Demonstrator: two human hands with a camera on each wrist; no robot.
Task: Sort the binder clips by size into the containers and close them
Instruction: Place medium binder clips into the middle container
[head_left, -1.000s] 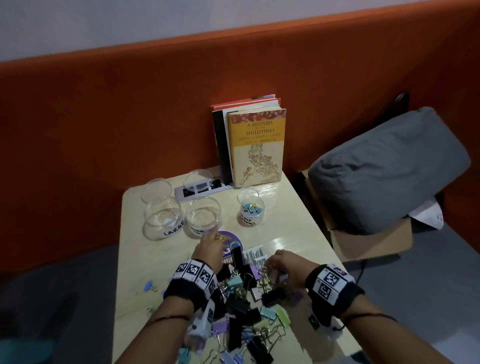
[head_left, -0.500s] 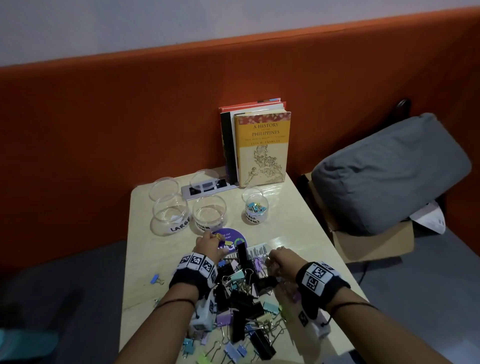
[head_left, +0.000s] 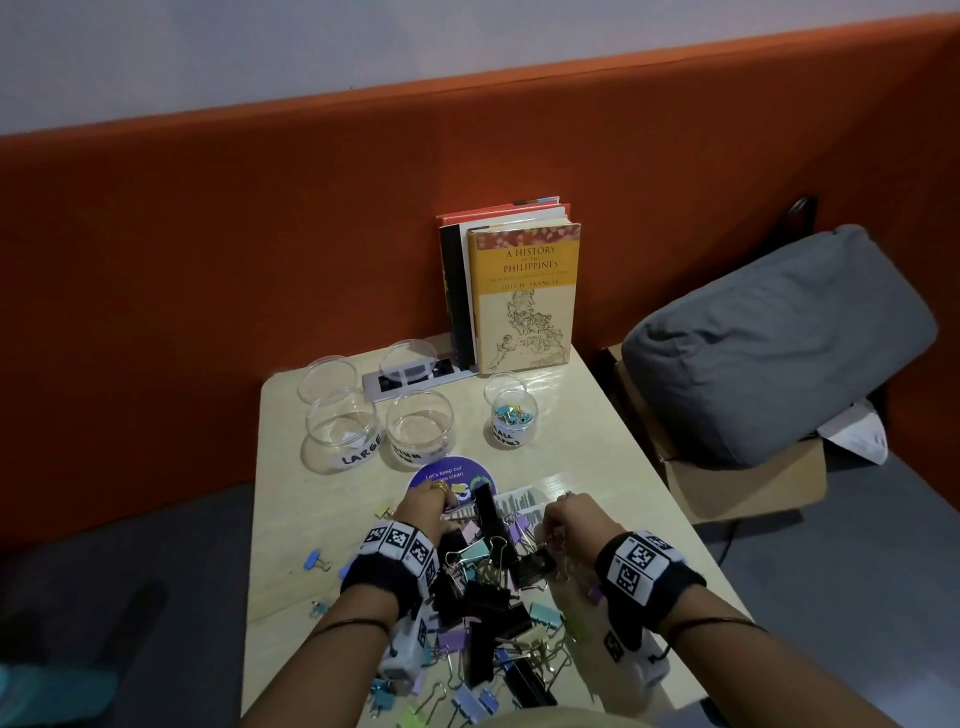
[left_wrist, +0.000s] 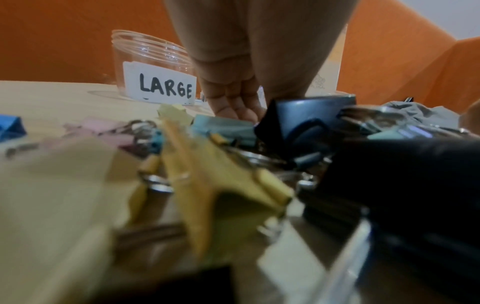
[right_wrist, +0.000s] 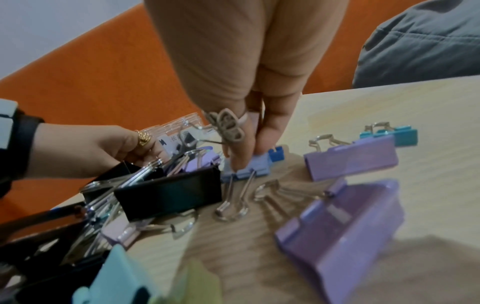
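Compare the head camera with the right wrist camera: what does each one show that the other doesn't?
Only the head view shows the three clear jars: the LARGE jar, the middle jar and the small jar already holding tiny clips, plus the upright books.

Only the right wrist view shows the right hand's fingertips on a small blue binder clip, beside purple clips on the table.

Both show the left hand, wearing a gold ring, at the far side of the clip pile, and the grey cushion.
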